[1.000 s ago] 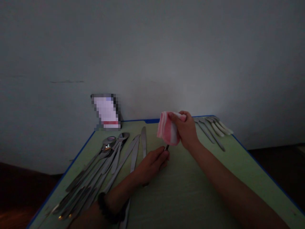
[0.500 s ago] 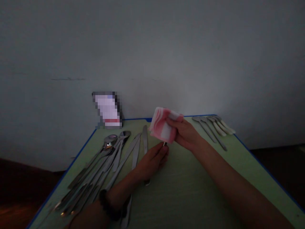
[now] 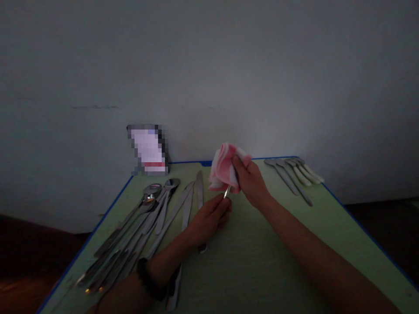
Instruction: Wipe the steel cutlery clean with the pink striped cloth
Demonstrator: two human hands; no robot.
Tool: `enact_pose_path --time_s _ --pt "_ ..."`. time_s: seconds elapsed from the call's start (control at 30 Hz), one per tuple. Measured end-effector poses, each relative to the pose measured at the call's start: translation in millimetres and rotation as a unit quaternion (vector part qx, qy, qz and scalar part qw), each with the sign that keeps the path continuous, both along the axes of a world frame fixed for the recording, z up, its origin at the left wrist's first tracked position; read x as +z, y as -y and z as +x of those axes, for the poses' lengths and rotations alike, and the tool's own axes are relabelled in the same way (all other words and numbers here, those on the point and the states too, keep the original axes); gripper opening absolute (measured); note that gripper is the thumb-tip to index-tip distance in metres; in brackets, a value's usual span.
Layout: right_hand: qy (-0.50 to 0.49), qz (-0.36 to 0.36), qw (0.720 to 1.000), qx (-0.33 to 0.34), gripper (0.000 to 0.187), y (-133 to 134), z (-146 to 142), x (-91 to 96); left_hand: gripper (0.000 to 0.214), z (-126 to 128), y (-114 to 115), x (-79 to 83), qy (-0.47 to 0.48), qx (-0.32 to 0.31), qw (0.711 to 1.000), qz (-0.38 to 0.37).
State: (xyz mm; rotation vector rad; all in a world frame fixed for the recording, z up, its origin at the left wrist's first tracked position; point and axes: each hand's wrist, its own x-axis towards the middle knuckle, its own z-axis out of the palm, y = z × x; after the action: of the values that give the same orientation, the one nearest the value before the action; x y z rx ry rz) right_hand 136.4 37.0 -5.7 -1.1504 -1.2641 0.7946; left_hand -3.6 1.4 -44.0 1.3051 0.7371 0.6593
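My left hand (image 3: 209, 218) is closed around the metal handle of a piece of cutlery (image 3: 227, 192), whose upper end is hidden in a cloth. That pink and white cloth (image 3: 225, 168) is folded about the hidden end. My right hand (image 3: 252, 181) grips the cloth from the right, its thumb pressed on the front. Both hands are over the middle of the table. Just left of them, table knives (image 3: 187, 207) lie on the tabletop, one partly behind my left hand and forearm.
On the left of the green, blue-edged table (image 3: 262, 257) lie several metal spoons (image 3: 172, 183). At the back right are several more spoons (image 3: 284, 174), some with white handles (image 3: 301, 176). A phone with a blurred screen (image 3: 147, 150) leans against the grey wall (image 3: 209, 78).
My right hand has turned and bunched the cloth more upright around the cutlery. More of the metal handle shows between the cloth and my left hand, which has stayed almost still.
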Motion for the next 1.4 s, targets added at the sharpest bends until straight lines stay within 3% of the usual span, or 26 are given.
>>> enact_pose_path --time_s 0.17,0.43,0.6,0.77,0.93,1.0,1.1,1.23,1.33,1.4 --pt "0.132 0.010 0.991 -0.010 0.039 -3 17 11.1 0.028 1 -1 0.4 -0.017 0.010 1.000 0.009" --pt "0.296 -0.082 0.935 0.180 0.034 3 73 49.7 0.032 -6 2 8.6 -0.160 -0.031 0.975 0.153" --pt "0.358 -0.130 0.896 0.227 0.030 11 82 63.8 0.033 -10 5 13.2 -0.170 -0.075 0.968 0.170" --pt "0.362 -0.163 0.855 0.335 0.020 18 86 70.2 0.034 -10 6 14.1 -0.186 -0.094 0.961 0.181" --pt "0.361 -0.157 0.853 0.342 0.020 17 88 65.8 0.035 -9 7 12.0 -0.184 -0.088 0.962 0.179" --pt "0.343 -0.143 0.879 0.299 0.021 14 87 62.0 0.035 -8 7 10.0 -0.174 -0.069 0.969 0.162" --pt "0.286 -0.100 0.937 0.175 0.025 6 77 54.0 0.034 -5 5 6.8 -0.134 -0.010 0.984 0.114" --pt "0.087 -0.029 0.995 0.033 0.032 -4 46 35.4 0.033 -3 2 4.3 -0.068 0.039 0.996 0.053" --pt "-0.146 -0.051 0.986 0.057 0.037 -10 20 18.9 0.033 -3 0 3.4 -0.018 0.040 0.999 0.018" --pt "-0.230 -0.057 0.969 0.065 0.037 -12 8 9.6 0.034 -3 0 3.0 -0.004 0.040 0.999 0.006"
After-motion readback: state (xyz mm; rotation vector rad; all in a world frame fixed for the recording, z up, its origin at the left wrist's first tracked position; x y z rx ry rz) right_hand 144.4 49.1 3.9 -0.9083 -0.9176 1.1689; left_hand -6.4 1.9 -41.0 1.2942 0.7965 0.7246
